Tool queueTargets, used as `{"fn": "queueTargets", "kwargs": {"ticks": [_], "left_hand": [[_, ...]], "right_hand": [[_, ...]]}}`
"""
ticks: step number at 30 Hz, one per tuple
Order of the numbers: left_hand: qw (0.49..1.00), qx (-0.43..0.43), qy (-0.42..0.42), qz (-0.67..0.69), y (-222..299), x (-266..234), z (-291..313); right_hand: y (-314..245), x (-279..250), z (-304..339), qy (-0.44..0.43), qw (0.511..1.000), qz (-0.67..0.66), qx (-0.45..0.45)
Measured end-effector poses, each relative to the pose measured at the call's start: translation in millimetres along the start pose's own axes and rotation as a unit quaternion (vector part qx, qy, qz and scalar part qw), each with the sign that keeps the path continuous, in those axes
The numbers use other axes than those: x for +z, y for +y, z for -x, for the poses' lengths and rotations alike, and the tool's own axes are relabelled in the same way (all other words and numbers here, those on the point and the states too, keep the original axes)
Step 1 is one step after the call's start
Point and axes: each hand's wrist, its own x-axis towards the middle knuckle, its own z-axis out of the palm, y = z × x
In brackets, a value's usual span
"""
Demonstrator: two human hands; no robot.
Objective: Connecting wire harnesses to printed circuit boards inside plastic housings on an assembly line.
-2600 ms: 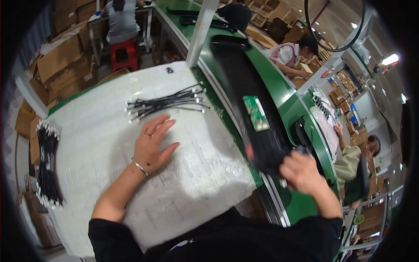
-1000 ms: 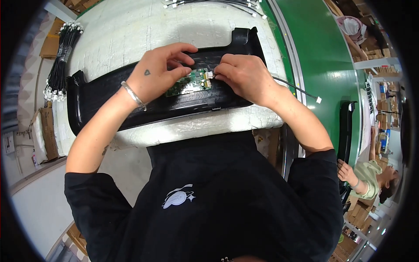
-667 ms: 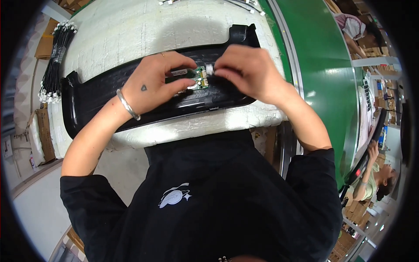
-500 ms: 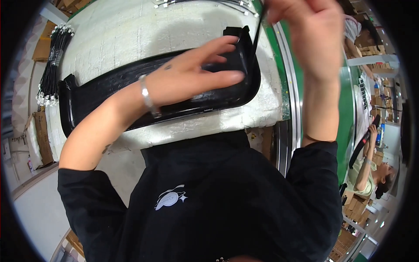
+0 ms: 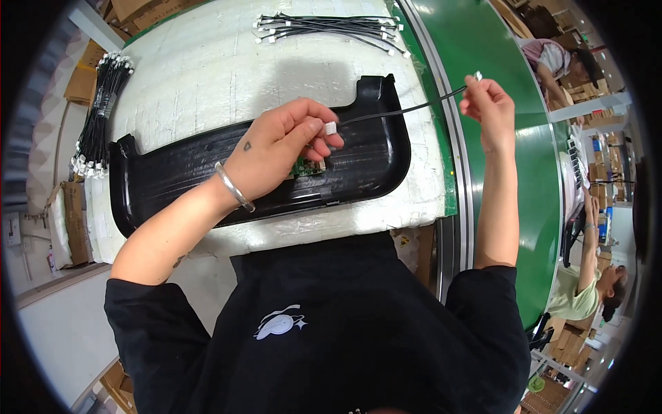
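Between my two hands stretches a thin black cable (image 5: 407, 110) with a white plug on each end. My left hand (image 5: 279, 141) is closed on the cable's near end, its white plug (image 5: 331, 128) showing at the thumb tip. The far end is pinched in my right hand (image 5: 491, 107), out over the green surface at the right. Under my left hand lies a long black plastic housing (image 5: 196, 165), hollow side up, with raised corners. Part of a green circuit board (image 5: 307, 168) shows inside it, the rest hidden by my left hand.
A loose row of black cables (image 5: 331, 29) lies at the far side of the white padded table (image 5: 200, 69). A tied bundle of cables (image 5: 100, 114) rests at its left edge. Beyond a metal rail runs a green conveyor (image 5: 531, 200), with other people (image 5: 579, 290) at its far side.
My right hand has come down and nearer, holding the cable out sideways. My left hand, open before, has drawn back left and closed on the cable's near end. The whole cable row now shows.
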Motion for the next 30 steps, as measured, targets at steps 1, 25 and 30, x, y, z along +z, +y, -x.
{"fn": "queueTargets", "kwargs": {"ticks": [1,25,30], "left_hand": [[1.000,0.012,-0.002,-0.014,0.4,0.7,-0.9],[0.997,-0.025,0.063,0.022,-4.1,3.8,-1.8],[0.996,-0.076,0.028,0.027,-7.5,-3.4,3.2]], "right_hand": [[3.9,2.3,5.8,-0.012,1.000,0.018,0.002],[-12.2,114.1,88.5,-0.179,0.823,0.232,-0.487],[-5.7,124.4,94.5,-0.172,0.811,0.256,-0.498]]}}
